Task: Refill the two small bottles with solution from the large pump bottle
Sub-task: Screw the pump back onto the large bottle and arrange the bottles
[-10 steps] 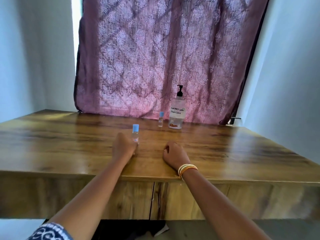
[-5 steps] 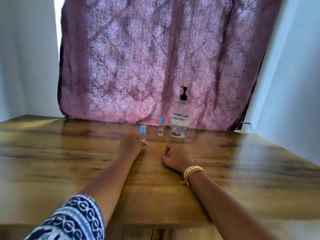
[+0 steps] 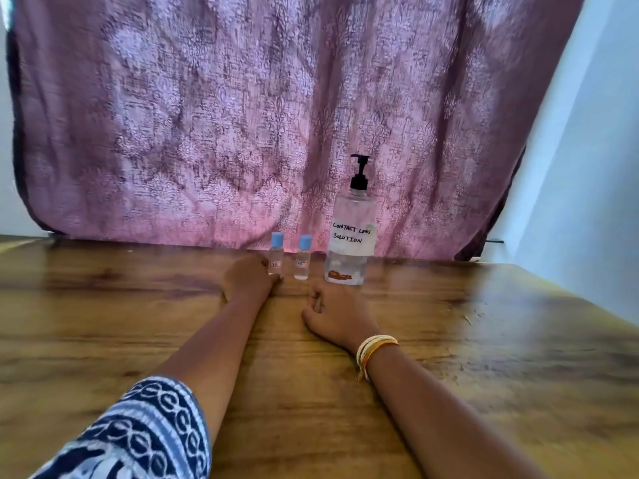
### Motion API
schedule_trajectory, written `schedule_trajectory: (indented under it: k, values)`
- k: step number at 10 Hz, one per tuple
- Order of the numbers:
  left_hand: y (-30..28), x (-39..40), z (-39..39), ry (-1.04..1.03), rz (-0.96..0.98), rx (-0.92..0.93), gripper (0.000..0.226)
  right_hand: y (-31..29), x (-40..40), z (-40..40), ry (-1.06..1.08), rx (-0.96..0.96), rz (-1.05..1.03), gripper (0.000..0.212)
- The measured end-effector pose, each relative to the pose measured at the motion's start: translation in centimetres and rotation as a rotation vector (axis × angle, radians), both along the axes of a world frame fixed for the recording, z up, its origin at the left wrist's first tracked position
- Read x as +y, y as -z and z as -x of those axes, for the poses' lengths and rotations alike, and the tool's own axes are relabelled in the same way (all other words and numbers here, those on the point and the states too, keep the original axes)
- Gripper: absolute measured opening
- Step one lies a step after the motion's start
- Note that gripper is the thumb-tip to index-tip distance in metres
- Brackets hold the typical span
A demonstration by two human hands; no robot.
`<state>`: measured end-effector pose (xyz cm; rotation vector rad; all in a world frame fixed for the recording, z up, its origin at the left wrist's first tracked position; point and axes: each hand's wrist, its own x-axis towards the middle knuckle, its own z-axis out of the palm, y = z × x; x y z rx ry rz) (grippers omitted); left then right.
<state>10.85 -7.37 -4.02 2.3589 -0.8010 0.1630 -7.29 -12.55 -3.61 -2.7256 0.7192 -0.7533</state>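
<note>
Large pump bottle (image 3: 352, 236), black pump, upright at back of bench (image 3: 484, 340); handwritten label reads "CONTACT LENS SOLUTION". Two blue-capped small bottles stand just left of it: left small bottle (image 3: 276, 254), right small bottle (image 3: 303, 257); their tiny labels unreadable. Left hand (image 3: 247, 278) against left small bottle, fingers apparently wrapped round its base. Right hand (image 3: 333, 312) rests on bench, fingers loosely curled, holding nothing; wrist carries bangles (image 3: 373, 347). Purple curtain (image 3: 242, 115) behind.

A wooden worktop (image 3: 484, 340) fills the lower half of the frame; near its far edge, centre of frame, two small blue-capped bottles (image 3: 276, 254) (image 3: 303, 257) stand upright side by side; just right of them stands a large pump bottle (image 3: 351, 236); both forearms rest on the wood.
</note>
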Motion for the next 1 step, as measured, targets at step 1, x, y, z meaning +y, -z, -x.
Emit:
schedule_trajectory:
  k: [1]
  values:
    - [0.19, 0.78, 0.86, -0.005, 0.003, 0.022, 0.055, -0.07, 0.52, 0.19, 0.021, -0.023, -0.005, 0.01]
